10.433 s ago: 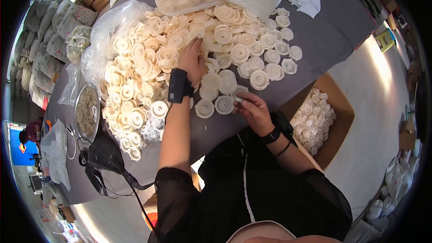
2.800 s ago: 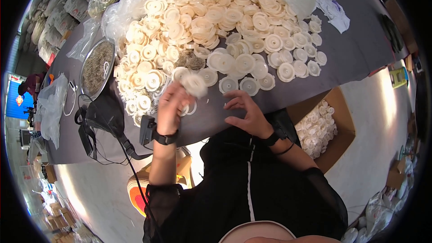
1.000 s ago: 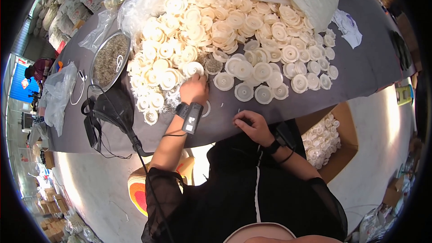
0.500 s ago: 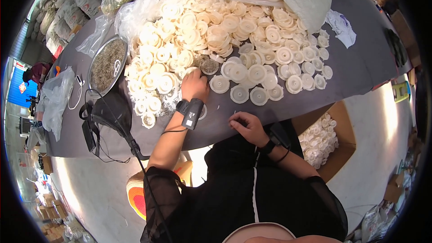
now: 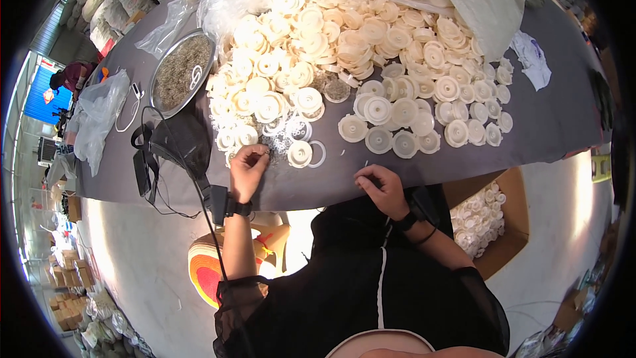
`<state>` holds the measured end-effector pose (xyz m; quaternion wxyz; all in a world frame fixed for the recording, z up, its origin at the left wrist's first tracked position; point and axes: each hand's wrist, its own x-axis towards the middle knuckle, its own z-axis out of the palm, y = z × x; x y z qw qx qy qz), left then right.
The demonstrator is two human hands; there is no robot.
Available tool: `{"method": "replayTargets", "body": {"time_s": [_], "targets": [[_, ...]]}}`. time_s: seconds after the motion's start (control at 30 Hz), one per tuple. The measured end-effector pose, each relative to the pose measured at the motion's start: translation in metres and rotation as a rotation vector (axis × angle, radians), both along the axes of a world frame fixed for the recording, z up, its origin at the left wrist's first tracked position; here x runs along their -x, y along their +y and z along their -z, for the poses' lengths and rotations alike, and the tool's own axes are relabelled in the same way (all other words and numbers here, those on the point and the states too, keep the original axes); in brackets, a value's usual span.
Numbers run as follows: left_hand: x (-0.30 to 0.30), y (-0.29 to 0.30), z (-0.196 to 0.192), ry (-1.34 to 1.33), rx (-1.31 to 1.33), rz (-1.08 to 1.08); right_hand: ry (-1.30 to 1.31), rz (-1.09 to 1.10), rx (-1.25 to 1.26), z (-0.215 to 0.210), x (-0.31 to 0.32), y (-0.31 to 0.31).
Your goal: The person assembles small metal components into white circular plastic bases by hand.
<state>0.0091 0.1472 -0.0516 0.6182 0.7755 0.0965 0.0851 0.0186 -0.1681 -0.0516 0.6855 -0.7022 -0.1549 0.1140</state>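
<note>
Beside small white rings (image 5: pixel 281 130), the left hand (image 5: pixel 248 171) is pinched, the right hand (image 5: pixel 385 193) loosely curled (any grasp cannot be told).

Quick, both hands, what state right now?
Left hand: closed in a pinch beside the small pale rings; any held piece can't be told.
Right hand: loosely curled shut; contents unclear.

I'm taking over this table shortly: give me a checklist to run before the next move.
1. Left hand clear of metal tray: ok, apart.
2. Left hand empty: cannot tell, view too small.
3. Right hand empty: cannot tell, grip hidden.
4. Beige discs lying separately: not ok, heaped and overlapping.
5. Cable clear of left sleeve: not ok, crosses it.
6. Carton open: ok, white discs visible inside.
</note>
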Motion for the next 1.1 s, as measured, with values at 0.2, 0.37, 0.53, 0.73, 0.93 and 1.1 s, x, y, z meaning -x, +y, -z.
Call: {"method": "replayTargets", "body": {"time_s": [0.2,0.37,0.53,0.73,0.93,1.1], "targets": [[-0.014,-0.026,-0.030,-0.071,-0.570,-0.060,-0.020,-0.037,0.022,-0.002,0.004,-0.002],[-0.033,-0.017,-0.024,-0.137,-0.478,-0.129,0.003,-0.023,-0.022,0.002,0.005,-0.006],[-0.029,-0.026,-0.022,-0.127,-0.241,-0.066,-0.022,0.029,0.005,0.000,0.002,-0.001],[-0.022,-0.107,-0.046,-0.246,-0.015,0.382,0.199,-0.007,-0.163,-0.003,-0.005,0.000],[-0.021,-0.159,-0.044,-0.189,0.025,0.599,0.280,-0.054,-0.358,-0.004,-0.006,-0.024],[-0.025,-0.148,-0.052,-0.326,-0.126,0.620,0.282,0.001,-0.362,0.008,-0.010,-0.025]]}}
